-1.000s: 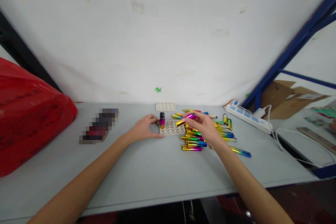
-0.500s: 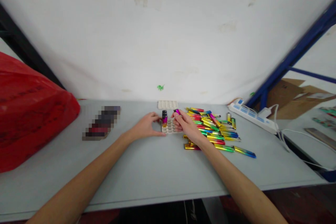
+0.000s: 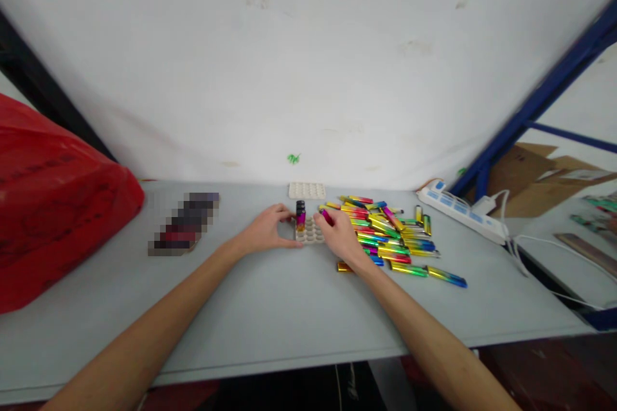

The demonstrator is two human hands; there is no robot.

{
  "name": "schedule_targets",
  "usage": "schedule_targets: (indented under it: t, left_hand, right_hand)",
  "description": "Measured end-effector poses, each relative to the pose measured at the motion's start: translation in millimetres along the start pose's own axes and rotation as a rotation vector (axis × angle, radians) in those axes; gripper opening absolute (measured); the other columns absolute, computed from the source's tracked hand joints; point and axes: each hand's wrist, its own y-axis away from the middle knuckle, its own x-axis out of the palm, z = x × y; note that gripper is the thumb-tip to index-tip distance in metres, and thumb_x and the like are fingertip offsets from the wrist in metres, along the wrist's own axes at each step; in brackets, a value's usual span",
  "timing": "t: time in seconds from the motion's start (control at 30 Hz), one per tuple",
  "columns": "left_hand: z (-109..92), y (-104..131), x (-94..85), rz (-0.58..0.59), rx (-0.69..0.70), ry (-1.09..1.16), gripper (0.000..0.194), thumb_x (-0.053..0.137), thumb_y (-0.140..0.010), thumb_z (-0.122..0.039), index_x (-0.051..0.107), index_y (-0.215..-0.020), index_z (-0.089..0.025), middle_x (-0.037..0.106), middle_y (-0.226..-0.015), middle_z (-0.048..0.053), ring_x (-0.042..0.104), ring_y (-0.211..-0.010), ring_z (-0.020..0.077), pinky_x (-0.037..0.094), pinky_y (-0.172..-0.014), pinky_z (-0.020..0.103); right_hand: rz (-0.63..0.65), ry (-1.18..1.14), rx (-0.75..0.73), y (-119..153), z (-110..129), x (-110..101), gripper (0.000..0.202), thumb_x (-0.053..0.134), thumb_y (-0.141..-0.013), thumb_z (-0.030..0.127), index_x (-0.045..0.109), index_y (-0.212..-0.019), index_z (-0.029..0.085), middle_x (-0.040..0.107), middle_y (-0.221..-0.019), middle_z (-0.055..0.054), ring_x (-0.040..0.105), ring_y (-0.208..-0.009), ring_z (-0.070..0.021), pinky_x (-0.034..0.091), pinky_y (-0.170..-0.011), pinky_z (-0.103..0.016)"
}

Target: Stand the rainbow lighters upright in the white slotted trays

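A white tray [image 3: 311, 237] with rows of round holes lies on the grey table. Several lighters [image 3: 301, 215] with black tops and purple-to-gold bodies stand upright along its left side. My left hand [image 3: 264, 230] is curved around the tray's left edge, fingers at the far corner and thumb at the near one, holding it. Over the tray's right part, my right hand [image 3: 340, 234] pinches a purple lighter [image 3: 326, 216]; its lower end is hidden by the fingers. Just right of this hand lies a loose pile of shiny multicoloured lighters [image 3: 385, 225].
A second white tray [image 3: 307, 191] lies by the wall. At the left are a red plastic bag [image 3: 62, 205] and a pixelated dark object [image 3: 186, 225]. A white power strip [image 3: 463, 212] with cables, a blue frame [image 3: 544, 90] and cardboard boxes [image 3: 535, 173] stand at the right.
My right hand has lowered slightly and turned over the tray, still pinching the purple lighter. My left hand stays at the tray's left edge. The view has shifted slightly.
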Motion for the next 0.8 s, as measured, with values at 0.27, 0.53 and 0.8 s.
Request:
schedule_targets:
  t: [0.27,0.53,0.8]
  left_hand:
    - [1.1,0.2,-0.3,0.0,0.005,-0.01,0.066,0.084,-0.067,-0.073,0.076,-0.108,-0.021,0.069,-0.111,0.008,0.066,-0.107,0.0315,0.052,-0.1,0.042]
    - [0.4,0.5,-1.1,0.011,0.002,0.0,0.066,0.083,-0.068,-0.073,0.074,-0.108,-0.021,0.068,-0.112,0.008,0.065,-0.108,0.0309,0.051,-0.1,0.041]
    - [0.5,0.4,-0.6,0.002,0.012,0.0,0.065,0.084,-0.068,-0.071,0.075,-0.108,-0.021,0.068,-0.11,0.008,0.065,-0.106,0.0308,0.051,-0.101,0.041]
  right_hand:
    - [0.003,-0.023,-0.003,1.0,-2.5,-1.5,0.048,0.05,-0.095,0.056,0.042,-0.06,0.023,0.041,-0.057,0.005,0.038,-0.059,-0.0129,0.026,-0.058,-0.028]
    - [0.001,0.017,0.004,0.1,-1.2,-3.4,0.045,0.053,-0.094,0.048,0.04,-0.059,0.023,0.04,-0.057,0.004,0.038,-0.059,-0.0133,0.027,-0.059,-0.028]
    - [0.016,0.009,0.001,-1.0,-3.7,-2.7,0.042,0.05,-0.093,0.047,0.038,-0.06,0.024,0.038,-0.057,0.005,0.036,-0.059,-0.0129,0.025,-0.058,-0.028]
